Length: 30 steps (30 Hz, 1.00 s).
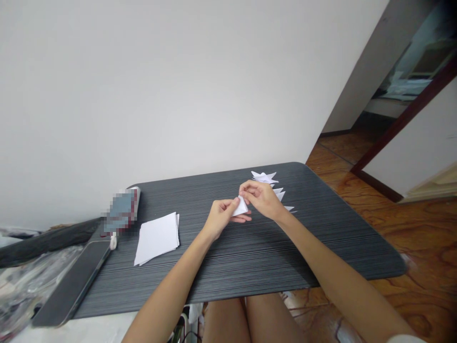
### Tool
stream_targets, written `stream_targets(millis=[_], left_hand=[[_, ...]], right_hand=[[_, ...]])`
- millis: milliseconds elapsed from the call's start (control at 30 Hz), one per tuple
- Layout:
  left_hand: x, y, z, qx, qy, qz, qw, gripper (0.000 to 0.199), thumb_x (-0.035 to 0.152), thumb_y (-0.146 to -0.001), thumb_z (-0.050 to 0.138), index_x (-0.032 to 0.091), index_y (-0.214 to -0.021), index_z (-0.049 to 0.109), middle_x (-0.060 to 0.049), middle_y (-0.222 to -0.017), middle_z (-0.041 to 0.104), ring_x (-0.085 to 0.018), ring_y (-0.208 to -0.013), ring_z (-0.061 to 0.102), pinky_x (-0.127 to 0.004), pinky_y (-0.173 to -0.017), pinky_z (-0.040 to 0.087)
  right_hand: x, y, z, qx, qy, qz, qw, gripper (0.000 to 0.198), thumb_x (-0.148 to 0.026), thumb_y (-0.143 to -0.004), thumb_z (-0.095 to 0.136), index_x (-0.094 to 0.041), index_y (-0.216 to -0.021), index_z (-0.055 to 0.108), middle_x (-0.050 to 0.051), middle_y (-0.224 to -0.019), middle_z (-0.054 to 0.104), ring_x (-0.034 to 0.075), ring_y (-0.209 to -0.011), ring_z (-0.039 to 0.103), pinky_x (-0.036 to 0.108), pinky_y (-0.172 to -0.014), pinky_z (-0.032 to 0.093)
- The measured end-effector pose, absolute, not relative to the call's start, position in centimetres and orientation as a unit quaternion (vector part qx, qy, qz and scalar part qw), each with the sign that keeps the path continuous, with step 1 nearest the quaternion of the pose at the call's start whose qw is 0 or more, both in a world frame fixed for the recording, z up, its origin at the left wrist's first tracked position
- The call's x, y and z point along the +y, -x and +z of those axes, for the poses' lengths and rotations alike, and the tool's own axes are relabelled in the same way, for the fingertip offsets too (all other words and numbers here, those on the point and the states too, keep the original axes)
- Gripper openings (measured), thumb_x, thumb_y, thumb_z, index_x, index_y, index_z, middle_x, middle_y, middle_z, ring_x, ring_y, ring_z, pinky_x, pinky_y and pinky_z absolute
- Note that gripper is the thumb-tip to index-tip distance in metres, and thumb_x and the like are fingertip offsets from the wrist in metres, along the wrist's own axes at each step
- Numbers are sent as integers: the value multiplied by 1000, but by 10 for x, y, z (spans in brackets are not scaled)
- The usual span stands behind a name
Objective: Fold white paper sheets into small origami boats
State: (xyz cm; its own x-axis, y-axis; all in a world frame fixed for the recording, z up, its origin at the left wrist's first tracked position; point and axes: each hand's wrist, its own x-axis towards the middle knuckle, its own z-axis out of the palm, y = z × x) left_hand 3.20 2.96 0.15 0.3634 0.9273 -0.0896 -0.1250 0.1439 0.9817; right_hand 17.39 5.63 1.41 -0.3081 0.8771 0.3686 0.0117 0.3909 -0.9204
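A small piece of folded white paper [241, 206] is held above the middle of the table, its visible face roughly triangular. My left hand [225, 213] grips it from the left, thumb on top and fingers beneath. At its upper tip, my right hand [262, 197] pinches the paper between thumb and fingers. Several folded pointed paper pieces [264, 177] lie behind and beside my right hand, which partly hides them. To the left of my hands rests a stack of white paper sheets [157, 238].
The dark table [214, 271] stands against a pale wall [178, 85]. On its left edge lies a dark phone [73, 283], overhanging, near a blurred-out object [123, 212]. Plastic-wrapped things [43, 276] sit beyond that edge. Wooden floor [421, 238] extends on the right.
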Motion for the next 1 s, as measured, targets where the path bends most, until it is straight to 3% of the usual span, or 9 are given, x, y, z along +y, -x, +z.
stream_targets(millis=[333, 633, 800, 1000], left_hand=[[31, -30, 1, 369, -541, 399, 641, 38, 40, -72, 56, 4, -83, 60, -13, -70, 67, -18, -60, 65, -26, -57, 53], [29, -39, 2, 398, -567, 400, 600, 38, 45, -75, 50, 8, -67, 54, -6, -53, 62, -12, -40, 58, -18, -37, 43], [30, -35, 5, 345, -612, 375, 606, 39, 45, -77, 45, 8, -63, 52, -3, -48, 57, -6, -33, 47, -15, -31, 30], [30, -32, 6, 317, -579, 381, 647, 42, 48, -78, 42, 8, -79, 54, -4, -56, 59, -7, -36, 49, -16, -30, 29]], right_hand=[[57, -174, 13, -684, 333, 427, 489, 7, -21, -72, 53, -14, -70, 52, -2, -59, 50, 8, -49, 45, 22, -48, 37], [52, -170, 12, -734, 358, 310, 486, 6, -17, -74, 49, -16, -70, 53, 0, -64, 54, 11, -60, 52, 23, -57, 40], [52, -170, 13, -705, 349, 394, 476, 7, -21, -73, 52, -15, -71, 51, -1, -61, 52, 10, -54, 51, 22, -51, 40], [54, -173, 16, -665, 318, 468, 487, 13, -27, -72, 55, -15, -71, 50, -3, -57, 48, 7, -46, 45, 22, -45, 39]])
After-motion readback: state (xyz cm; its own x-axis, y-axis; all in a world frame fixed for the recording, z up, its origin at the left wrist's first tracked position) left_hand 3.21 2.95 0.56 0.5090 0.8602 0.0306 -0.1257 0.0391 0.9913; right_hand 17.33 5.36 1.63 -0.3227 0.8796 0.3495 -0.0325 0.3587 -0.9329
